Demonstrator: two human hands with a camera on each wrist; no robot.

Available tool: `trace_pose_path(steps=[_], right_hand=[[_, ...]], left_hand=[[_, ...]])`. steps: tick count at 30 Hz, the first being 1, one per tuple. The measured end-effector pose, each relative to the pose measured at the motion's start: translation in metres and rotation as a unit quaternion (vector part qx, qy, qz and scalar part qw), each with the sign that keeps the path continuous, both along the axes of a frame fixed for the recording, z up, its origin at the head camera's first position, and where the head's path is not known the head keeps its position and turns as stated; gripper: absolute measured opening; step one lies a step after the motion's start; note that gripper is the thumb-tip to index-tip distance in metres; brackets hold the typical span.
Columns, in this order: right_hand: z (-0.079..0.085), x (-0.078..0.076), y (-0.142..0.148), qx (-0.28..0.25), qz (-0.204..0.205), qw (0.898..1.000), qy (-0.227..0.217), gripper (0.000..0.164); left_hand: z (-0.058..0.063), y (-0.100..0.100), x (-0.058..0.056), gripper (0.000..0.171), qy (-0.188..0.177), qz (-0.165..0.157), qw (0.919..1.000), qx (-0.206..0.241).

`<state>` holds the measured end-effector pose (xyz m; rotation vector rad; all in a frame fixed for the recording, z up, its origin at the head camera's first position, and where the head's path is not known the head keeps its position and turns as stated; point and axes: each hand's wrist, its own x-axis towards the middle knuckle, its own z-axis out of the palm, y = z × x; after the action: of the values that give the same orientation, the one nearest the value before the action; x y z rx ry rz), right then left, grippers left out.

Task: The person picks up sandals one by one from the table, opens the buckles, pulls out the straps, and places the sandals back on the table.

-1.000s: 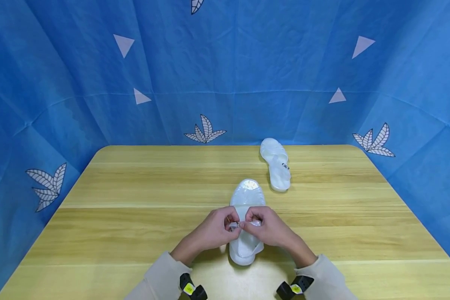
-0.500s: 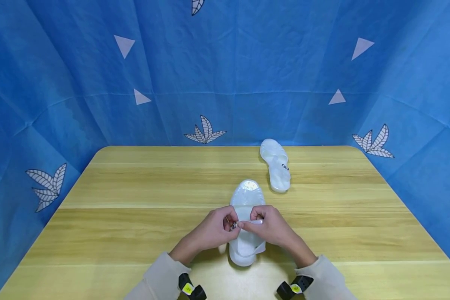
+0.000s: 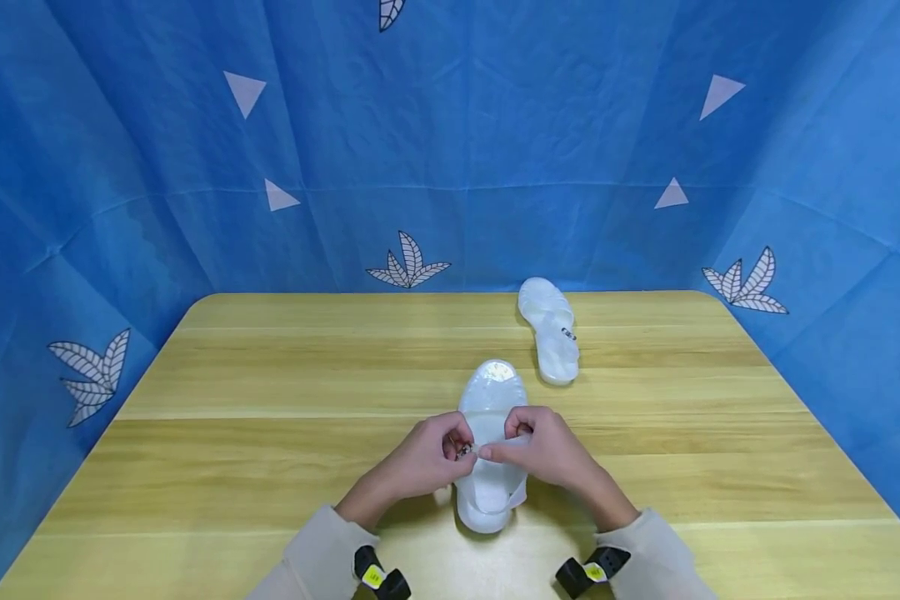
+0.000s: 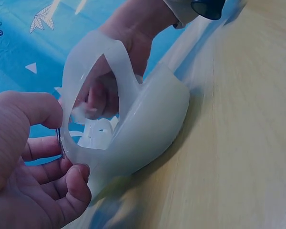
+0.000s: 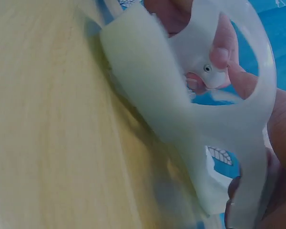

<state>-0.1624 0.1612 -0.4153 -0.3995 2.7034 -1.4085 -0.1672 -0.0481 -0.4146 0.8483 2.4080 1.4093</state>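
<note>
A white translucent jelly sandal [image 3: 495, 387] lies sole-down near the front middle of the table, toe end away from me. My left hand [image 3: 423, 458] pinches its strap on the left side, with a small metal buckle [image 3: 464, 451] showing at the fingertips. In the left wrist view, thumb and fingers hold the edge of the strap [image 4: 81, 62]. My right hand [image 3: 547, 448] grips the strap's right side, its thumb reaching left toward the buckle. Fingers behind the strap [image 5: 252, 181] are partly hidden in the right wrist view. A small rivet [image 5: 207, 68] shows on the left strap part.
A second white sandal [image 3: 557, 354] with a metal buckle lies farther back, right of the middle. The wooden table [image 3: 270, 383] ends at a blue curtain [image 3: 450, 125] with leaf and triangle prints. Both wrists carry black camera bands [image 3: 598, 568].
My right hand has shifted slightly right, opening a small gap between its thumb and the left fingertips. My left hand stays at the buckle. The far sandal has not moved.
</note>
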Motion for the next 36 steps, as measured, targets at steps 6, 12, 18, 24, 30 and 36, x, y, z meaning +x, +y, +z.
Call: trace_pose_path(steps=[6,12,18,24,30,36], right_hand=[[-0.002,-0.001,0.0,0.004,0.033,0.999,0.017,0.027],[-0.003,-0.001,0.0,0.002,0.046,0.999,0.018,0.023],[-0.002,-0.001,0.002,-0.002,0.07,0.998,0.005,0.029],[0.005,0.001,0.006,0.039,0.102,0.994,0.019,0.04],[0.008,0.004,0.012,0.076,0.09,0.991,0.062,0.046],[0.008,0.014,0.022,0.067,0.085,0.991,0.073,0.049]], left_hand=[[-0.001,0.0,0.0,0.006,-0.006,0.002,1.0,0.006],[-0.002,0.001,-0.001,0.007,-0.008,0.005,0.9999,0.008],[-0.002,-0.002,-0.001,0.01,-0.023,-0.01,0.9997,0.004],[0.004,-0.009,-0.002,0.026,-0.042,-0.042,0.9979,-0.025],[0.011,-0.019,-0.004,0.041,-0.05,-0.054,0.9956,-0.057],[0.01,-0.023,-0.003,0.066,-0.072,-0.114,0.9867,-0.091]])
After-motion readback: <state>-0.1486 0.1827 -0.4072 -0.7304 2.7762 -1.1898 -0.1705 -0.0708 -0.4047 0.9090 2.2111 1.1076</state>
